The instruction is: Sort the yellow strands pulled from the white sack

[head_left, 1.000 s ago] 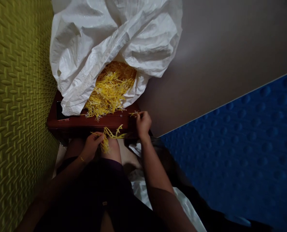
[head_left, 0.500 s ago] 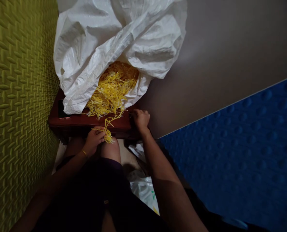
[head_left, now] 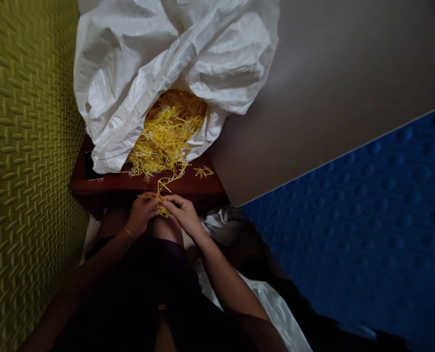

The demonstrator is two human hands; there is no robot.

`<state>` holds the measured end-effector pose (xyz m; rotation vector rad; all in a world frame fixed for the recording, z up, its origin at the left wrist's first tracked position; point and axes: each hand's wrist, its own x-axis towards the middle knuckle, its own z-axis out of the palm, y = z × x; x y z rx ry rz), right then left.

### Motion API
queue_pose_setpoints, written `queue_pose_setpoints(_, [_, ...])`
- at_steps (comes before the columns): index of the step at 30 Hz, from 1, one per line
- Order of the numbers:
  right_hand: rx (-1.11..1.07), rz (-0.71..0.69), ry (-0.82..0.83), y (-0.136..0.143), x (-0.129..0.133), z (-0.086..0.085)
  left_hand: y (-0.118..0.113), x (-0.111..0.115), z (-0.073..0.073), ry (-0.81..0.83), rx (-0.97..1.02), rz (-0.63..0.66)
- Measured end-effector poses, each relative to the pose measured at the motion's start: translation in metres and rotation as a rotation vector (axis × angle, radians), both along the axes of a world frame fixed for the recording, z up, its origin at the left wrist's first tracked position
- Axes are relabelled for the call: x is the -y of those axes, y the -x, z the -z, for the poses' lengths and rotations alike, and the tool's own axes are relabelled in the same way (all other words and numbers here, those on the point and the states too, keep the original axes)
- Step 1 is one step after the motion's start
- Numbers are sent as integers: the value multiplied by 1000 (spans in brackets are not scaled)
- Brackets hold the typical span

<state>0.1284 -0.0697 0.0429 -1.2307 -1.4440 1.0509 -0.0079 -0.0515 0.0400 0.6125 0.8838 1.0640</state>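
A tangle of yellow strands (head_left: 162, 209) hangs over my knees, joined by a thin strand to the heap of yellow strands (head_left: 166, 137) that spills from a white woven sack (head_left: 129, 73). My left hand (head_left: 142, 215) pinches the tangle from the left. From the right, the fingertips of my right hand (head_left: 183, 212) close on the same strands, almost touching my left fingers. A small bunch of yellow pieces (head_left: 203, 171) lies on the dark red surface (head_left: 129, 185), to the right of the heap.
A dark flat object (head_left: 92, 168) lies partly under the sack's left edge. Yellow textured matting (head_left: 27, 171) rises at left. At right are a grey panel (head_left: 313, 98) and a blue bumpy surface (head_left: 367, 220). Pale plastic bags (head_left: 272, 303) lie below my right arm.
My right hand has moved left and down from the red surface to the strands at my left hand. A small yellow bunch now shows where it was. My left hand has barely moved.
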Motion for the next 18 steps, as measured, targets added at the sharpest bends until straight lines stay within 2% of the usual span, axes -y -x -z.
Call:
queue_pose_setpoints(3, [-105,25,75,0,-3,1,1,2,1,-3,-63,2])
queue_pose_setpoints(5, [-86,-1,91,-1,-5,0,1,3,2,-20,-94,-2])
queue_pose_setpoints(9, [15,-13,34,-1,-4,-4,1,4,4,-74,-132,-22])
queue_pose_setpoints(14, [9,34,9,-5,-4,-2,-3,5,8,-151,-149,-1])
queue_pose_setpoints(18, [231,122,-109,-6,-4,-1,-6,4,11,-207,-203,8])
